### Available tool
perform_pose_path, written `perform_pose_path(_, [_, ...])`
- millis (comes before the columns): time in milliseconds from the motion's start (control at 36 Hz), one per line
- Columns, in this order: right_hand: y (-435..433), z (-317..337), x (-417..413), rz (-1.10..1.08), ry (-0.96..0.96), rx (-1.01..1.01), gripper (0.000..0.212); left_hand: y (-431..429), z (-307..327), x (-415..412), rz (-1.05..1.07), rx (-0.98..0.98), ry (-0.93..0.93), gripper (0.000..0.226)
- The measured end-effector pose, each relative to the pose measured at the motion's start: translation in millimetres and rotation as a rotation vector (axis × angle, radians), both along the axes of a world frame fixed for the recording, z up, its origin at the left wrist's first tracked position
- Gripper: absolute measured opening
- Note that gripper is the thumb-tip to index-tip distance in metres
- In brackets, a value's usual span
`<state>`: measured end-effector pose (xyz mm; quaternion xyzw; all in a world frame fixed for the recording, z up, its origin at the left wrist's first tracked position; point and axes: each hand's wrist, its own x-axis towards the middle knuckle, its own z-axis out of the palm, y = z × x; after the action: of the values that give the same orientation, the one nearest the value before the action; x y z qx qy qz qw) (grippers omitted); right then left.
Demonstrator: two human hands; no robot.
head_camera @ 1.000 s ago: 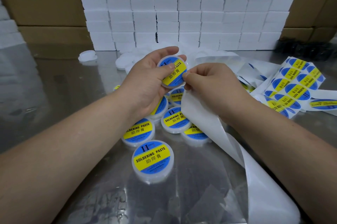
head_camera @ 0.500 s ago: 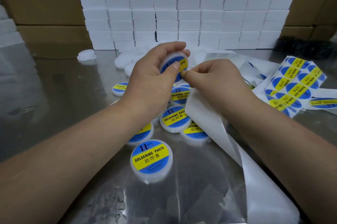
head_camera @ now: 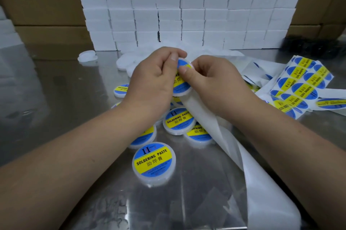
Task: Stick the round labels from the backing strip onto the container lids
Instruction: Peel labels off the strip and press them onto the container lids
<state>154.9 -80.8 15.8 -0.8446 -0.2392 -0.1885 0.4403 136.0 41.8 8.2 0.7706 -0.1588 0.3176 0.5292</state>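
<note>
Lid (head_camera: 181, 82): over the desk (head_camera: 74, 98), above labelled pile (head_camera: 177, 121), grasped by left hand (head_camera: 149, 83) fingers.
Right hand (head_camera: 215, 83): fingers pinch its far edge, thumb on label (head_camera: 182, 64).
Risk: uneven thumb pressure could crease the label.

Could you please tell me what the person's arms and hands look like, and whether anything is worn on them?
The left forearm and right forearm are bare to the frame's edge, with no sleeves in view. The left hand and right hand are ungloved, with no rings, watch or bracelet visible. Visible fingernails are short and unpainted.
</note>
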Motion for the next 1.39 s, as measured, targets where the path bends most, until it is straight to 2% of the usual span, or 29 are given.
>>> perform_pose_path(167, [1.5,-0.8,-2.1,-0.022,-0.052,-0.067,0.038,4.2,2.5,4.2,0.053,0.051,0.041,0.028])
perform_pose_path(306, [1.9,-0.4,-2.2,-0.072,0.003,0.041,0.048,8.2,3.7,8.3,0.203,0.086,0.097,0.027])
perform_pose_path(417, [-2.0,4.6,-1.1,-0.112,0.008,0.179,0.037,20.6,8.5,17.8,0.290,0.085,0.237,0.032])
perform_pose_path(472, [-2.9,4.1,0.7,-0.118,0.005,0.200,0.021,25.1,7.8,21.6,0.290,0.164,0.336,0.032])
perform_pose_path(500, [-2.0,3.4,0.8,-0.105,0.018,0.200,0.020,26.0,6.6,23.2,0.296,0.215,0.380,0.032])
perform_pose_path(583, [0.3,-0.6,0.1,-0.041,-0.013,0.169,0.046,22.9,3.1,22.7,0.330,0.340,0.454,0.026])
perform_pose_path(667, [-0.5,-1.8,-0.7,-0.024,-0.078,0.143,0.054,18.9,2.3,20.0,0.350,0.399,0.371,0.027])
perform_pose_path(750, [-1.5,-2.4,-1.2,-0.004,-0.092,0.151,0.054,17.0,3.7,17.0,0.245,0.278,0.262,0.030])
perform_pose_path(833, [-1.4,-3.2,-2.3,0.019,-0.096,0.150,0.050,13.8,2.1,16.0,0.074,0.157,0.272,0.028])
perform_pose_path(917, [-1.1,-3.1,-2.5,0.011,-0.106,0.181,0.045,10.7,0.2,16.6,-0.007,0.087,0.263,0.018])
perform_pose_path(1056, [-1.3,1.3,1.8,-0.160,-0.094,0.352,0.012,10.6,3.9,16.2,-0.019,-0.090,0.218,0.017])
perform_pose_path(1083, [-2.3,3.0,2.8,-0.195,-0.072,0.376,0.012,11.2,4.9,15.9,-0.016,-0.116,0.207,0.018])
perform_pose_path(1194, [-2.3,5.4,0.2,-0.191,0.014,0.257,0.053,10.2,7.9,14.1,-0.039,-0.198,0.195,0.018])
perform_pose_path(1250, [-0.1,4.2,-0.9,-0.196,0.065,0.209,0.065,9.7,8.6,12.5,-0.046,-0.196,0.188,0.019])
perform_pose_path(1306, [1.3,5.6,1.6,-0.187,0.141,0.241,0.066,9.2,8.8,10.7,-0.052,-0.158,0.181,0.020])
perform_pose_path(1389, [-3.0,10.7,11.8,-0.169,0.359,0.470,0.045,7.6,8.9,8.6,-0.087,-0.128,0.213,0.025])
